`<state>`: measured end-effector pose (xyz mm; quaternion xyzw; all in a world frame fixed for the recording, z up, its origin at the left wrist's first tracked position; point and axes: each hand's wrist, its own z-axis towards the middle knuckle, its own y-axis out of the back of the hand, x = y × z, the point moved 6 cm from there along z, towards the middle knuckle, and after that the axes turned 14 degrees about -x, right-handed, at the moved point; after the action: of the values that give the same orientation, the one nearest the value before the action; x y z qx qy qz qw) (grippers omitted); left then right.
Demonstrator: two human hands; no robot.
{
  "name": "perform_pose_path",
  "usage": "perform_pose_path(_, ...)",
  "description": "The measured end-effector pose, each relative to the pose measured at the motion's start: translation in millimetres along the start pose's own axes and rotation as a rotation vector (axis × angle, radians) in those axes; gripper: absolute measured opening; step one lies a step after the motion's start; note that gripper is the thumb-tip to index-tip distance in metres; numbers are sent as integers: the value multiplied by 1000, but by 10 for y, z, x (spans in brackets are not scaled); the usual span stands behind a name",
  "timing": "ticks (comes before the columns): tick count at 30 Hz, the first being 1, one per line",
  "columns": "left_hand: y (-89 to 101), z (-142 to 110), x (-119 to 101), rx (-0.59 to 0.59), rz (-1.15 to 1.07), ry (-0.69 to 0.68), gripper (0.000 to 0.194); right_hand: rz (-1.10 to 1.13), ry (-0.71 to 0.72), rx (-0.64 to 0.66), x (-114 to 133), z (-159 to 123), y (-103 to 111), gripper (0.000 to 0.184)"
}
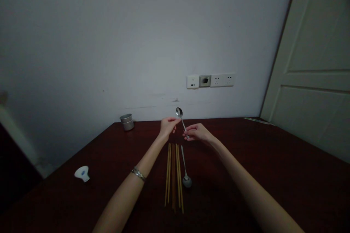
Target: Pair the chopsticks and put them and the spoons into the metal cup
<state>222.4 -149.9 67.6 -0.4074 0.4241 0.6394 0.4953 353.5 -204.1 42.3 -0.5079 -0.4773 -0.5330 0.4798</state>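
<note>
A shiny metal spoon [179,112] is held up above the table, tilted, its bowl uppermost. My right hand [199,132] pinches the lower end of its handle. The fingertips of my left hand [167,126] come together at the spoon's neck, just below the bowl. Below my hands, several wooden chopsticks [173,178] lie side by side, some pale yellow and some darker brown. Just right of them rests a second metal spoon [187,181], its bowl toward me and its handle pointing to the wall.
On the dark red table [232,174], a metal cup [127,122] stands at the back left. A white ceramic spoon [82,173] lies at the left. Wall sockets [217,80] sit above the back edge. A thin strip [258,121] lies at the back right, beside a pale door [314,80].
</note>
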Motion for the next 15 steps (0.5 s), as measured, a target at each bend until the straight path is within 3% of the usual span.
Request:
perform_pose_path(3, 111, -65, -377, -6, 248, -355, 24, -137, 70, -100, 104, 19, 106, 3)
perform_pose_path(5, 68, -222, -607, 127, 448, -643, 22, -288, 183, -155, 204, 10, 171, 8)
perform_pose_path(7, 12, -387, -716, 232, 640, -835, 28, -472, 321, -200, 323, -30, 213, 13)
perform_pose_path(11, -89, -570, -726, 311, 876, -973, 27, -724, 513, -231, 557, -180, 228, 18)
perform_pose_path(15, -130, -586, -699, 335, 875, -943, 21, -745, 534, -170, 706, -309, 234, 18)
